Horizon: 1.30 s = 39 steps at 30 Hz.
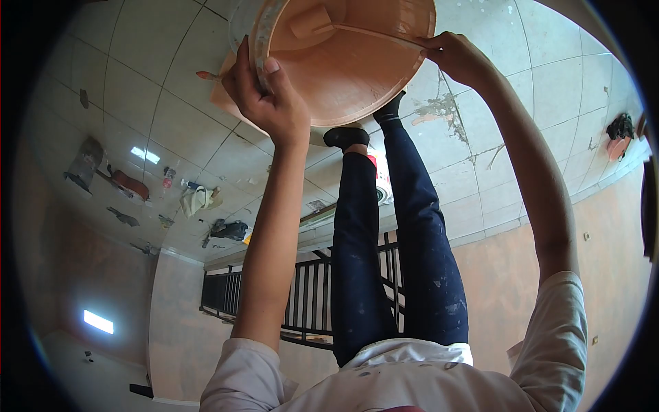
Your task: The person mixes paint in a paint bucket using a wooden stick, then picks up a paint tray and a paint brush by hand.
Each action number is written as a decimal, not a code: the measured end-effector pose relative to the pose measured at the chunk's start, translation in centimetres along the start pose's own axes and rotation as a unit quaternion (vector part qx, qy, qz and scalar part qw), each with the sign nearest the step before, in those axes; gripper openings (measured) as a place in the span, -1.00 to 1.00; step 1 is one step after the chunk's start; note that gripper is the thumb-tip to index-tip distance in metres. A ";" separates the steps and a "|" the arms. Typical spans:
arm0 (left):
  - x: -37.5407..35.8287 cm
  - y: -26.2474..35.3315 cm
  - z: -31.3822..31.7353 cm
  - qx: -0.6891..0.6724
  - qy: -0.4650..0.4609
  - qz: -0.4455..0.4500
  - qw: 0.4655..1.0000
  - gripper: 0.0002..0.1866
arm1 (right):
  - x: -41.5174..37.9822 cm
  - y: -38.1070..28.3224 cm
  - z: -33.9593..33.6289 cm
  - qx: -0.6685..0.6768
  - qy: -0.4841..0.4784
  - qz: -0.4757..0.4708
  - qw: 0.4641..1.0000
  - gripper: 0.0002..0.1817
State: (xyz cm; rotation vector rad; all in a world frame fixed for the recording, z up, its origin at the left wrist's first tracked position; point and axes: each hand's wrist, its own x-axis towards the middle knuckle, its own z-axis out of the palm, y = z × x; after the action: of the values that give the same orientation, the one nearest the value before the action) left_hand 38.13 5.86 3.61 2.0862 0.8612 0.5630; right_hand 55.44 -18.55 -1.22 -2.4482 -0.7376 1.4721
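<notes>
A large round bucket [357,96], its inside coated in peach-orange paint, is tilted so that I look into its mouth. My left hand [271,96] grips the near left rim, thumb on the inside and fingers around the outer wall. Inside the bucket lies a flat-ended paddle [312,23] with a long thin handle, smeared with the same paint. My right hand [456,58] is closed around the far end of that handle at the right rim. Partly hidden behind the bucket is a peach-coloured flat piece [230,106], with a reddish handle [207,75] beside it.
My feet [347,137] stand close below the bucket on a stained tile floor [185,110]. Bags, a plastic bottle [169,177] and scraps lie to the left. A black railing [309,295] is past my legs. A dark bundle [620,128] lies far right.
</notes>
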 end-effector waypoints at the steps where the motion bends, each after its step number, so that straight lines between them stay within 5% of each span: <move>1: 0.1 0.0 0.1 -0.008 0.001 0.004 1.000 -0.50 | -0.1 -0.1 -0.1 0.000 0.000 0.000 1.000 -0.70; 16: -0.2 0.0 0.1 -0.012 0.007 0.004 1.000 -0.50 | -0.3 0.7 0.3 0.018 -0.001 0.019 1.000 -0.68; 21: 0.3 -0.1 0.3 -0.011 -0.004 0.006 1.000 -0.50 | -0.6 2.5 1.8 0.088 0.040 -0.057 0.994 -0.68; 25: 0.5 0.0 0.3 0.000 -0.024 0.017 1.000 -0.50 | -1.6 1.0 1.2 0.109 -0.024 -0.011 0.994 -0.64; 39: 2.5 -0.7 -0.8 0.008 -0.023 -0.004 1.000 -0.52 | -2.8 0.9 2.9 0.235 0.040 -0.090 0.967 -0.62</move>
State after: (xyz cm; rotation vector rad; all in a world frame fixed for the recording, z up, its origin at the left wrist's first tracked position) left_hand 39.02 8.39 3.73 2.1007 0.8509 0.5035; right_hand 52.11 -21.01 -0.81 -2.0128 -0.5056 1.2926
